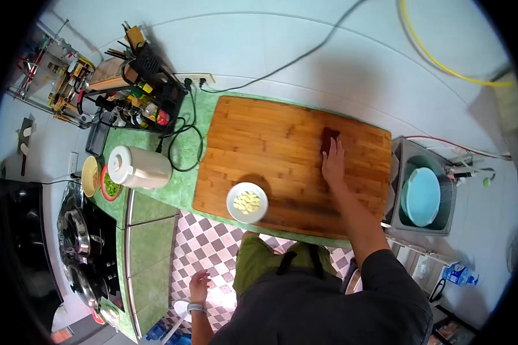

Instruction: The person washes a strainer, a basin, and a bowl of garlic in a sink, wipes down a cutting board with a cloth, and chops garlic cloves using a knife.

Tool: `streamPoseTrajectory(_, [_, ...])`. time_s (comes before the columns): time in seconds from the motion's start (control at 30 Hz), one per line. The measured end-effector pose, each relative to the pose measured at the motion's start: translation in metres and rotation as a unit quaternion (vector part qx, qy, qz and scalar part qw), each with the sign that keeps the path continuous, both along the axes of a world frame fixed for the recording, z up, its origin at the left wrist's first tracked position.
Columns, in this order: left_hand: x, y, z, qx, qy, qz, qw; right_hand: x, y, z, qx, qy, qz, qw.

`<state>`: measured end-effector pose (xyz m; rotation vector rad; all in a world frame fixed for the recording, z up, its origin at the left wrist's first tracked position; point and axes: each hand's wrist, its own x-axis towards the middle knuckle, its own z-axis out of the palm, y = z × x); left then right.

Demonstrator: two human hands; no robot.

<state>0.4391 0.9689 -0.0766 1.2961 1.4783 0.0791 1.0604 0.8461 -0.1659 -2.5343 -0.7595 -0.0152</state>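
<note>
My right hand (333, 163) reaches out over the right part of a large wooden board (276, 132), its fingers on a dark reddish-brown cloth (328, 137) that lies flat there. Whether the fingers grip the cloth or only rest on it is too small to tell; they look stretched out. At the board's front edge stands a white bowl (247, 203) with several pale peeled cloves in it. Low beside my body hangs my left hand (200, 286), away from the counter, with its fingers loosely apart and nothing in them.
A cream container (139, 167), a yellow bowl (90, 176) and a red-rimmed bowl of chopped greens (110, 183) stand left. Behind them is a rack of bottles (147, 103). The sink (443, 198) with a blue basin (423, 196) is right; the stove (110, 253) is lower left.
</note>
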Motion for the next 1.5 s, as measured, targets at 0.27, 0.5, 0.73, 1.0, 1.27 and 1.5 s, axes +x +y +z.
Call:
streamPoseTrajectory(0.27, [0.055, 0.136, -0.017, 0.000, -0.027, -0.099, 0.995, -0.014, 0.265, 0.030, 0.034, 0.071, 0.233, 0.969])
streamPoseTrajectory(0.5, [0.104, 0.190, -0.047, -0.021, -0.036, -0.119, 0.992, -0.038, 0.324, -0.013, 0.082, -0.037, 0.278, 0.956])
streamPoseTrajectory(0.73, [0.111, 0.188, -0.074, -0.028, -0.027, -0.134, 0.990, 0.080, 0.067, 0.003, 0.268, 0.120, -0.036, 0.955])
streamPoseTrajectory(1.0, [0.149, 0.173, -0.079, -0.048, -0.004, -0.039, 0.998, -0.048, -0.243, 0.011, -0.015, -0.044, -0.165, 0.985])
streamPoseTrajectory(1.27, [0.173, 0.192, -0.081, -0.016, 0.032, -0.022, 0.999, -0.191, -0.138, 0.009, 0.034, 0.082, -0.005, 0.996])
streamPoseTrajectory(1.5, [0.165, 0.196, -0.077, -0.053, -0.001, 0.003, 0.999, -0.190, -0.248, 0.012, 0.065, 0.105, -0.155, 0.980])
